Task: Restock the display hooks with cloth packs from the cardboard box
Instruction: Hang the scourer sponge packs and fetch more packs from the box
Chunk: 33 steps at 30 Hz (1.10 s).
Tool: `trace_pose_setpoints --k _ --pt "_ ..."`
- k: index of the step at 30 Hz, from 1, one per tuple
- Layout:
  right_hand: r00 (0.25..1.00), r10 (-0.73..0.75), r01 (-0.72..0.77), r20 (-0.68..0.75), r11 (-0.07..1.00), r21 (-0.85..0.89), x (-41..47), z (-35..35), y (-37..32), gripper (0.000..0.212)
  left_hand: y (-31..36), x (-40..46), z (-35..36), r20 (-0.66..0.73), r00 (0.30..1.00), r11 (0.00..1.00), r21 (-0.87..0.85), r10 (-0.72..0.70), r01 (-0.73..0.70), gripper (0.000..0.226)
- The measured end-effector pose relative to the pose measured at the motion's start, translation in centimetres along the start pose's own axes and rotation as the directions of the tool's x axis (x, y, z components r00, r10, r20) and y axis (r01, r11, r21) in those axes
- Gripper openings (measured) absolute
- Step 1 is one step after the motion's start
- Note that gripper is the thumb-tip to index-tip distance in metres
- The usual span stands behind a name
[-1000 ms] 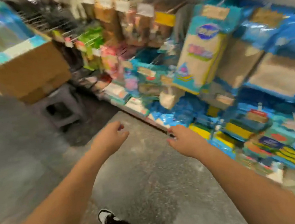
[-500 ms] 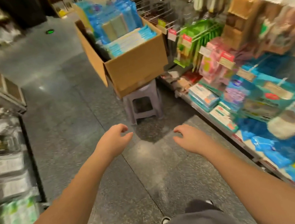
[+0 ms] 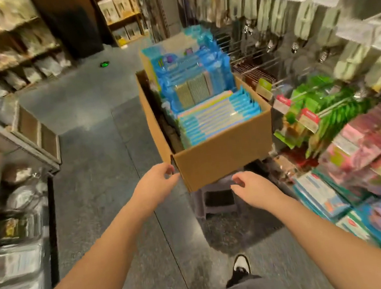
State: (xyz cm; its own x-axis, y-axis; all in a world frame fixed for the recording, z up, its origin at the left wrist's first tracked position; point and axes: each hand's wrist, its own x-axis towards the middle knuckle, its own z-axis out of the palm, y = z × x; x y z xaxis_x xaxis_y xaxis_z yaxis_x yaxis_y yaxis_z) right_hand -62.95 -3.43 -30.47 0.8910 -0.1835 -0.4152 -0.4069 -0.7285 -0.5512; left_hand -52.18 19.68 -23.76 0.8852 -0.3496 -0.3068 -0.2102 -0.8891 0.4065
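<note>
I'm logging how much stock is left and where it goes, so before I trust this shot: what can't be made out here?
- Cardboard box, head view: its depth and the lower packs are hidden by its walls and by the top cloth packs.
- Pack labels: too blurred to read.
- Display hooks: motion blur hides which are empty.
- Stool: mostly covered by the box.
- Left hand, right hand: empty, fingers loosely curled; box contact unclear.

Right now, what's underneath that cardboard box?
A grey plastic stool holds up the cardboard box. Only its front legs and opening show; its seat and back half are covered by the box.
</note>
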Motion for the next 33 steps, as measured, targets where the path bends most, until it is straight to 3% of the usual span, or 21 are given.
trace_pose_setpoints --k 6,12,19,21,25,30,33 --pt "0.998 -0.02 0.023 -0.059 0.998 0.054 11.4 -6.6 -3.0 0.04 1.9 11.9 -5.3 -0.054 0.998 0.999 -0.052 -0.011 0.009 0.037" --pt "0.996 0.054 -0.041 -0.075 0.984 0.172 21.0 -9.6 -5.3 0.041 3.3 24.1 -8.4 -0.055 0.99 0.992 -0.013 0.126 -0.127 0.041" --pt "0.945 0.282 -0.197 -0.167 0.896 0.399 32.8 -9.7 -7.9 0.039 4.3 40.0 -10.1 0.027 0.959 0.958 0.046 0.282 -0.283 0.054" --pt "0.91 0.386 -0.257 -0.147 0.809 0.529 35.9 -9.4 -8.6 0.039 4.5 44.0 -10.2 0.059 0.946 0.944 0.073 0.319 -0.322 0.059" --pt "0.813 0.576 -0.287 -0.079 0.515 0.807 41.0 -8.5 -9.6 0.044 4.9 50.2 -9.8 0.155 0.919 0.91 0.151 0.363 -0.386 0.071" --pt "0.773 0.634 -0.231 0.02 0.252 0.94 44.5 -8.0 -10.4 0.046 5.8 54.2 -9.0 0.18 0.919 0.901 0.203 0.352 -0.384 0.075" --pt "0.742 0.663 -0.198 0.101 0.074 0.977 45.2 -7.9 -10.8 0.05 6.2 55.3 -8.8 0.258 0.893 0.895 0.162 0.368 -0.415 0.091"
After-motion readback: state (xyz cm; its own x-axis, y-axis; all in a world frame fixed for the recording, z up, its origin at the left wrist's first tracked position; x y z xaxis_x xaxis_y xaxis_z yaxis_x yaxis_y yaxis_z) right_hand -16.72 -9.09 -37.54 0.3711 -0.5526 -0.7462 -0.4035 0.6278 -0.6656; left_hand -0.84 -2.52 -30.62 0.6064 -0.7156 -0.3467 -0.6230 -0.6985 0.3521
